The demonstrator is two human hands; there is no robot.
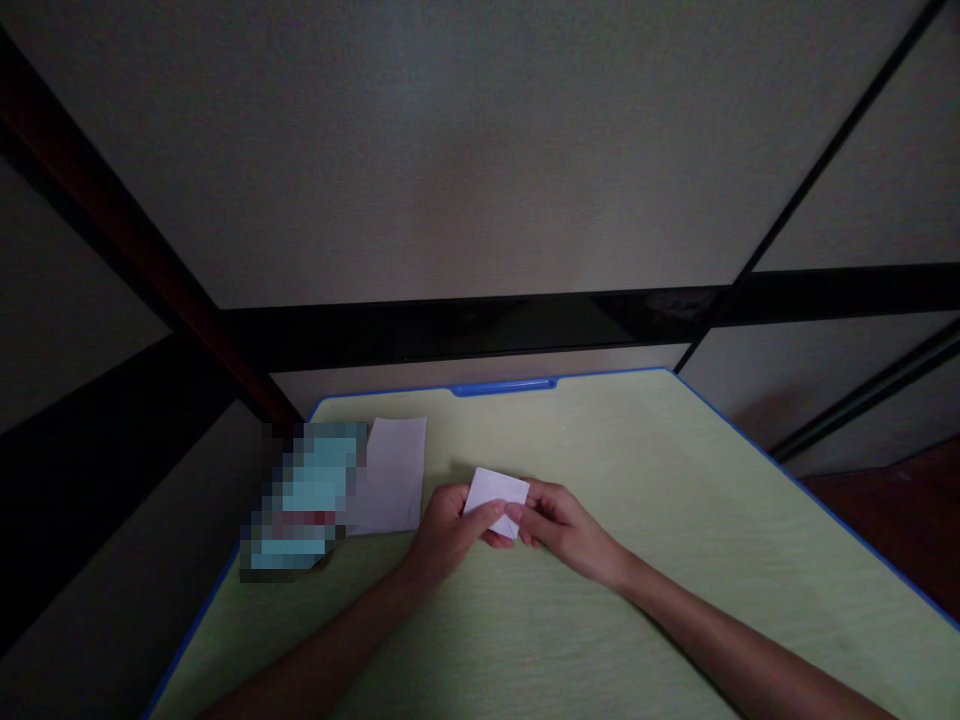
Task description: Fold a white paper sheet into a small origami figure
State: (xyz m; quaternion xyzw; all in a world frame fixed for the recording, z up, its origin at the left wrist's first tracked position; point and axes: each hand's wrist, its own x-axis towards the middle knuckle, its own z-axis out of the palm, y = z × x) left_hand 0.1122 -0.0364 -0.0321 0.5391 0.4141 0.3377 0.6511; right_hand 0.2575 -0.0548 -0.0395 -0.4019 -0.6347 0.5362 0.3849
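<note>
A small folded piece of white paper [495, 489] is held between my two hands, above the middle of the table. My left hand [448, 530] grips its left side, with the thumb lying across the front. On the right side, my right hand [566, 525] pinches the paper near its lower right edge, thumb on top. Both thumb tips come close together on the paper's face. The fingers behind the paper are partly hidden.
The pale table [637, 440] has a blue edge and a blue groove [504, 387] at the back. To the left lie white sheets of paper [390, 475] beside a pixelated, bluish, screen-like object [311, 495]. A panelled wall [480, 180] rises behind the table.
</note>
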